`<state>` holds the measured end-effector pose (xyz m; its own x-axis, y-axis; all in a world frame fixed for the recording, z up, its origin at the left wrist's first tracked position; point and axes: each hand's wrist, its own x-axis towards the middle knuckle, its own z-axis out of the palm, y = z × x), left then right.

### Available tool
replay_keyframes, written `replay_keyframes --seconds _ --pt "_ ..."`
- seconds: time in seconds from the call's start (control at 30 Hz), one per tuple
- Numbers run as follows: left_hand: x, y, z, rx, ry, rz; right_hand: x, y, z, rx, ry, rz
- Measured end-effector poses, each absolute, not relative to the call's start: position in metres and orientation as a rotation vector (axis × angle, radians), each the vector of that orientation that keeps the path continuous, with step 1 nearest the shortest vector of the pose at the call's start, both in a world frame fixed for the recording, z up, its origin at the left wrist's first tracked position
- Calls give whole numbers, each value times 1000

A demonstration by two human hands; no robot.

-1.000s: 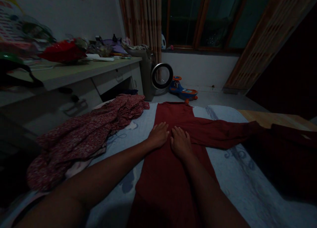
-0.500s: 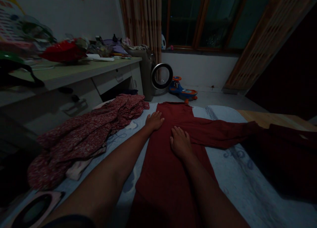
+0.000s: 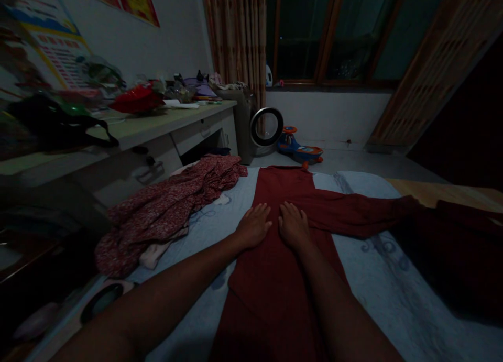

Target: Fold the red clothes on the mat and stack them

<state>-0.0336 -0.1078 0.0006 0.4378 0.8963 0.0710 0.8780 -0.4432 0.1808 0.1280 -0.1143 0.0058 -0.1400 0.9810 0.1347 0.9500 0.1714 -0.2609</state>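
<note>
A dark red long-sleeved garment [image 3: 271, 283] lies spread over a light blue patterned bed cover [image 3: 365, 267]. One sleeve stretches out to the right, while the left side shows a straight edge with no sleeve laid out. My left hand [image 3: 254, 226] rests flat on the garment's left part, fingers stretched forward. Beside it, a small gap away, my right hand [image 3: 294, 226] lies flat on the middle of the cloth near the base of the sleeve. Neither hand grips the fabric.
A crumpled red-patterned garment [image 3: 176, 205] lies on the left of the bed; a dark garment [image 3: 463, 257] lies right. Left stands a cluttered desk [image 3: 173, 122]. Beyond the bed are a washing machine with its round door [image 3: 267, 129] open and a blue ride-on toy [image 3: 301, 148].
My left hand has moved back toward me over the garment, now level with the right hand. The right hand has shifted little. The view has turned slightly left.
</note>
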Motion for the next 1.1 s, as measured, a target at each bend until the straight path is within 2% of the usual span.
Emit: replay_keyframes --seconds 0.33,0.47,0.63,0.77,0.87,1.1 --pt "-39 -93 9 2451 1865 191 129 -116 9 -1853 -2178 169" --pt "-37 -109 18 2395 2018 194 128 -115 7 -1850 -2171 179" --pt "-24 -149 15 2556 1750 269 127 -115 8 -1819 -2107 131" --pt "-20 -163 5 2518 1757 281 124 -117 16 -1665 -2117 25" --pt "-21 -163 2 2521 1771 301 123 -120 18 -1574 -2321 115" --pt "-20 -162 2 2523 1784 317 130 -117 17 -1910 -2328 189"
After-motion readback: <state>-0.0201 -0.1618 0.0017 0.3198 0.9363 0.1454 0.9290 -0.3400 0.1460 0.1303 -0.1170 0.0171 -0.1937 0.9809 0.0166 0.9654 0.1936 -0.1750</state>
